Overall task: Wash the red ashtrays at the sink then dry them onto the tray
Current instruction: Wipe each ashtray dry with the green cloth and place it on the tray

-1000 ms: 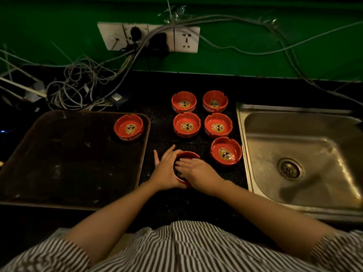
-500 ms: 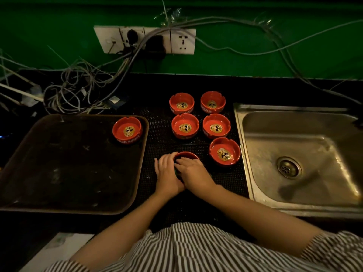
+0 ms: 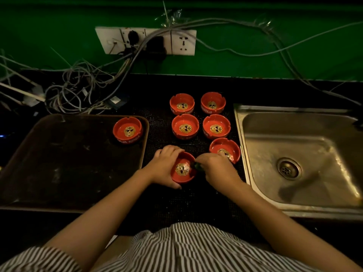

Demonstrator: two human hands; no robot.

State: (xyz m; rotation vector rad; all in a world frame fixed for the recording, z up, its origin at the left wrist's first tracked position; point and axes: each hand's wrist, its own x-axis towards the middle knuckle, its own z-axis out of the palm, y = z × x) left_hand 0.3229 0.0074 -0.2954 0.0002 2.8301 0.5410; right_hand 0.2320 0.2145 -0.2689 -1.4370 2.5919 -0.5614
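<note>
Both forearms reached up from the bottom of the frame and met just below centre. The left hand (image 3: 165, 165) curled round the left side of a red ashtray (image 3: 182, 169), fingers over the far rim and thumb under the near edge, tipping the bowl toward the camera so its gold emblem showed. The right hand (image 3: 216, 169) sat just right of it, fingers closed on a small dark green thing (image 3: 197, 166) at the ashtray's right rim — too dim to say what it was.

The held ashtray was over a black dotted mat (image 3: 196, 203). On the mat above it stood five more ashtrays (image 3: 185, 126) — two pairs in rows and one (image 3: 225, 150) just beside the right hand, partly behind it. A seventh ashtray (image 3: 127, 130) sat in the upper right corner of the dark tray (image 3: 59, 163) at left of frame. The steel sink (image 3: 294, 154) filled the right side, its drain (image 3: 288, 169) in view.

Behind the dark counter rose a green wall (image 3: 255, 46) with a white socket plate (image 3: 146, 41) at upper centre and a tangle of grey cables (image 3: 78, 91) spilling to the upper left. A striped shirt (image 3: 186, 250) edged the bottom.
</note>
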